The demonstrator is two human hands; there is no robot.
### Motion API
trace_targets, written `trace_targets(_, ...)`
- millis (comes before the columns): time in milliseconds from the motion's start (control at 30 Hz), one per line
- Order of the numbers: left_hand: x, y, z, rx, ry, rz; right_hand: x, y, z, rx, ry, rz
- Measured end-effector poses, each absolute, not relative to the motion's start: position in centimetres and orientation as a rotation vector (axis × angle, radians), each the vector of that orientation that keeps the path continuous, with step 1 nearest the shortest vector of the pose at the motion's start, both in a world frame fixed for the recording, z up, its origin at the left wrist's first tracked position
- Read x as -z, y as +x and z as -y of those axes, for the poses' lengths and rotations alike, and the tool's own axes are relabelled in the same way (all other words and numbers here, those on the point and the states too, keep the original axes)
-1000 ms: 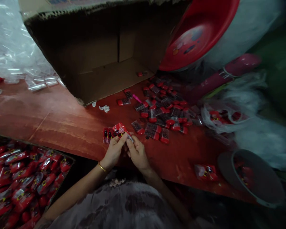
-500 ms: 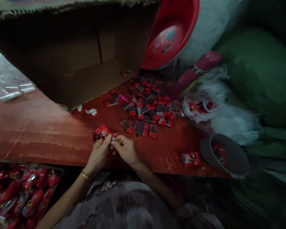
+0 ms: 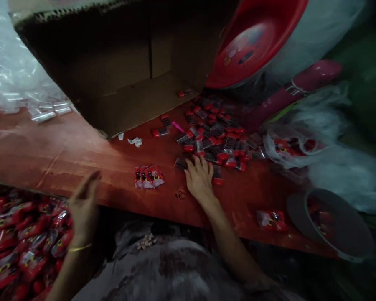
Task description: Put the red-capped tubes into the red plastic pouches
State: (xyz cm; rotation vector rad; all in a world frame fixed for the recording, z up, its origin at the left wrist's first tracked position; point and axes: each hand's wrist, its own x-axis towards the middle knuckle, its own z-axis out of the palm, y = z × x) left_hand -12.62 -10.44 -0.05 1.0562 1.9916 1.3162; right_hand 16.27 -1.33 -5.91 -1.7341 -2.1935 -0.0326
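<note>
My right hand lies palm down with fingers stretched over the front of a pile of small clear containers with red caps. Its fingertips reach the nearest ones; the contact beneath is hidden. My left hand, smeared a little by motion, is held apart with its fingers spread, near the box of packed red pouches. Between the hands, several flat red printed packets lie fanned on the red table. What look like small rubber bands lie to their right.
A large cardboard box lies open toward me at the back. Behind the pile leans a red basin, beside a magenta flask. A grey bucket and a red packet are at right; clear plastic pieces sit at left.
Both hands have let go of the red packets, now lying on the table. My right hand has moved right to the containers; my left hand has moved left. The view has shifted too.
</note>
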Motion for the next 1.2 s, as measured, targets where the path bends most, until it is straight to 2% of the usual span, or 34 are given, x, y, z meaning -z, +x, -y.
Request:
trace_targets(133,2.0,-5.8,6.0,-0.825,1.999,-1.883,5.5,15.4,2.5,0.048,-1.625,2.143)
trace_targets(233,3.5,-3.9,4.6,-0.533,2.205,-1.865,5.4,15.0,3.5,0.011,-1.552,2.133)
trace_targets(300,4.1,-3.8,4.5,-0.485,2.221,-1.88,5.5,14.7,4.0,-0.016,-1.514,2.114)
trace_targets(533,4.4,-4.2,4.6,-0.651,2.238,-1.911,4.8,12.9,4.2,-0.252,-1.356,1.955)
trace_targets(700,3.0,-3.7,5.0,-0.901,2.213,-1.915,4.3,11.0,4.2,-0.949,-1.24,1.627)
trace_targets(767,2.4,-3.5,5.3,-0.985,2.127,-1.867,4.2,10.2,4.1,-1.094,-1.193,1.504)
trace_targets(900,1.6,-3.2,5.4,-1.216,1.525,-1.712,4.1,9.4,4.0,-1.125,-1.213,1.349)
trace_targets(1000,1.3,-3.0,5.1,-1.21,1.045,-1.41,4.1,9.4,4.1,-1.174,-1.19,1.292)
trace_targets(1200,1.3,-3.0,4.4,-1.182,0.779,-1.361,4.5,9.7,4.4,-1.017,-1.236,1.563)
